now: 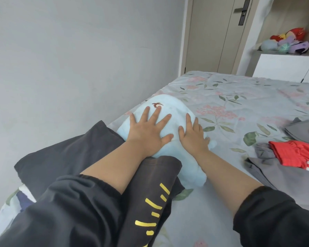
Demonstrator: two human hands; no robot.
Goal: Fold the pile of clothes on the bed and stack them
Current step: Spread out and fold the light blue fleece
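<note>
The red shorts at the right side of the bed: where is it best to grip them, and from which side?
Probably the red shorts are best pinched at the gathered waistband, their far edge, with the right hand coming from above. That edge lies uncovered on top of the grey clothes and looks thick enough to hold; the striped corner runs out of frame.

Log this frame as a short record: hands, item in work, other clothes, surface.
left hand: open, pressed flat on blue garment
right hand: open, flat on the same garment
blue garment: compact bundle near the wall
yellow-marked garment: dark, on the near side of the blue one
black garment: far left
still loose: grey clothes, red garment, at right
surface: bed, floral sheet
</note>
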